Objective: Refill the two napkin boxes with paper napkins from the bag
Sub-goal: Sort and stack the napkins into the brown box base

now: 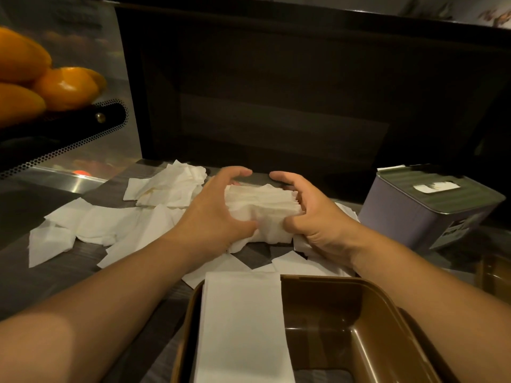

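Squeezing a thick napkin stack [262, 208] between both hands, left hand [218, 211] and right hand [312, 217] fingers curled round its ends, over loose napkins [110, 225] on the counter, behind the open brown napkin box [367, 313].

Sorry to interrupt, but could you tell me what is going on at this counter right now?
A person is squaring up a thick stack of white paper napkins, gripping it with the left hand and the right hand above the dark counter. Loose white napkins lie scattered to the left. Nearest the camera, an open brown plastic box holds one flat pile on its left side. A closed grey napkin box with a slot stands on the right.
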Action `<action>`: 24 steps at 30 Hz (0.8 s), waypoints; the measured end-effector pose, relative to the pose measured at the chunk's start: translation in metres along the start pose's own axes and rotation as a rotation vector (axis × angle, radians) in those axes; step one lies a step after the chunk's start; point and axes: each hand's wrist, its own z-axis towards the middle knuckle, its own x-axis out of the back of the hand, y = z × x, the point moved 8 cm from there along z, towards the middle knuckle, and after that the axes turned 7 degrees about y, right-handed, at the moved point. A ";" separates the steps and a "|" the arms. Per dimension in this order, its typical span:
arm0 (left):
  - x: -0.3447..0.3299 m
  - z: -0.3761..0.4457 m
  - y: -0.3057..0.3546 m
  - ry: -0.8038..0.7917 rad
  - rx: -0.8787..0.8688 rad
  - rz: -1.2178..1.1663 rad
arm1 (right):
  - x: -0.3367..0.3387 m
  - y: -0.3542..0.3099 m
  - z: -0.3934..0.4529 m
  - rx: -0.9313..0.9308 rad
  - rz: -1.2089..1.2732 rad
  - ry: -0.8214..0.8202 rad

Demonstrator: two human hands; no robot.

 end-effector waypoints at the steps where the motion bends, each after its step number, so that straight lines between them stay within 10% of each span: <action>1: -0.001 0.000 0.000 -0.023 0.002 0.013 | 0.000 0.000 0.000 -0.004 0.002 -0.002; 24: 0.006 0.002 -0.005 -0.007 0.030 -0.024 | -0.002 0.001 -0.001 -0.001 -0.030 0.036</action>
